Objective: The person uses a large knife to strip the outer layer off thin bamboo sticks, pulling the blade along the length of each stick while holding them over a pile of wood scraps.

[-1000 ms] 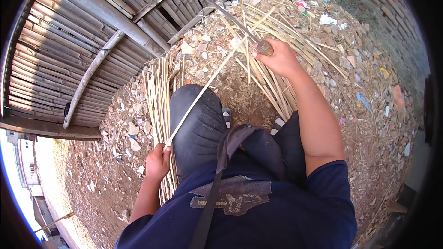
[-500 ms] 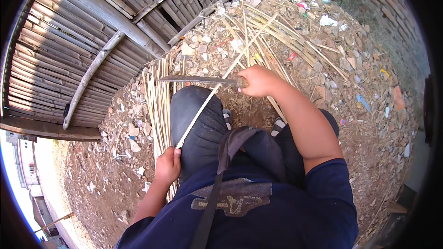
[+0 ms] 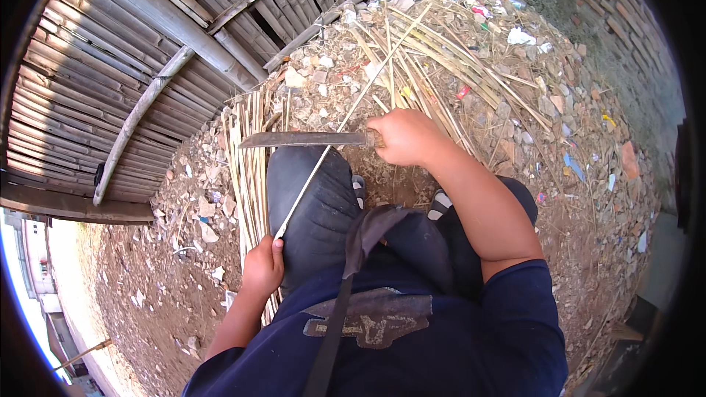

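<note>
My left hand (image 3: 262, 267) is closed round the near end of a long, thin bamboo strip (image 3: 305, 185), beside my left knee. The strip slants up and to the right, away from me. In my right hand (image 3: 403, 137) is the handle of a machete (image 3: 305, 139), its flat blade pointing left above my knee. The blade crosses over the strip; whether the two touch I cannot tell. To the left of my leg lies a bundle of split bamboo strips (image 3: 246, 169), partly hidden by my left forearm and knee.
More bamboo strips (image 3: 448, 59) are strewn on the rubble ahead. A bamboo-slat wall (image 3: 95, 81) stands at the left, a brick wall (image 3: 603, 7) at the far right. Stones and litter, among them a white scrap (image 3: 521, 36), cover the earth.
The machete has moved a little nearer and left along the strip, and its blade face shows broader. My left hand keeps its hold, slightly lower and further left.
</note>
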A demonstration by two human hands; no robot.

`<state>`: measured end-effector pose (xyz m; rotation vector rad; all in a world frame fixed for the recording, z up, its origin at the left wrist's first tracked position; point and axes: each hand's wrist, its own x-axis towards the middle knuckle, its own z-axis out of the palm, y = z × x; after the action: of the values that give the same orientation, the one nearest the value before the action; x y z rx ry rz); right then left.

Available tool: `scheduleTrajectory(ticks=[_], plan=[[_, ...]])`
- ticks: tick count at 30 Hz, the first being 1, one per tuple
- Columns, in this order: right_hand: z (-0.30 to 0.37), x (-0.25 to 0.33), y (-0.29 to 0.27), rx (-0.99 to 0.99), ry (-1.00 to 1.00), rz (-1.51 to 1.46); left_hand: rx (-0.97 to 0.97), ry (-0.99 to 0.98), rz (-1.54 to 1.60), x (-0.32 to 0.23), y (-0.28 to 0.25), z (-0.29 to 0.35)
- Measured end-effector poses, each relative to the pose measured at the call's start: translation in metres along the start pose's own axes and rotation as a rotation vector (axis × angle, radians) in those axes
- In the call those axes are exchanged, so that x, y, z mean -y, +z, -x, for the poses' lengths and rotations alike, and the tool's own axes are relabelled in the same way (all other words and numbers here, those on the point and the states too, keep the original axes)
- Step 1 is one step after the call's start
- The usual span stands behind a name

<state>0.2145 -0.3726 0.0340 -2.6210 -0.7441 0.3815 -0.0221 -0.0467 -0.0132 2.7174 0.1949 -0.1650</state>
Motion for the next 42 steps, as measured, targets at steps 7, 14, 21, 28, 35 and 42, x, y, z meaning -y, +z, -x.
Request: scheduleTrajectory(ticks=[7, 14, 21, 28, 35, 42], plan=[[-0.008, -0.015, 0.001, 0.035, 0.089, -0.004, -0.047, -0.013, -0.109, -0.006, 0.004, -0.009], [-0.009, -0.014, 0.013, 0.017, 0.051, 0.032, -0.060, -0.010, -0.174, -0.006, 0.007, -0.007], [-0.002, -0.001, 0.007, -0.042, 0.066, 0.037, -0.065, -0.045, -0.162, -0.014, 0.005, -0.007], [-0.016, -0.050, 0.021, -0.122, 0.150, -0.043, -0.081, -0.015, -0.215, -0.011, 0.003, -0.017], [-0.007, -0.012, 0.005, 0.003, 0.013, 0.121, -0.082, -0.061, -0.218, 0.002, 0.013, -0.005], [-0.013, -0.048, 0.008, -0.084, 0.251, -0.057, -0.023, -0.032, -0.238, -0.002, -0.005, -0.008]])
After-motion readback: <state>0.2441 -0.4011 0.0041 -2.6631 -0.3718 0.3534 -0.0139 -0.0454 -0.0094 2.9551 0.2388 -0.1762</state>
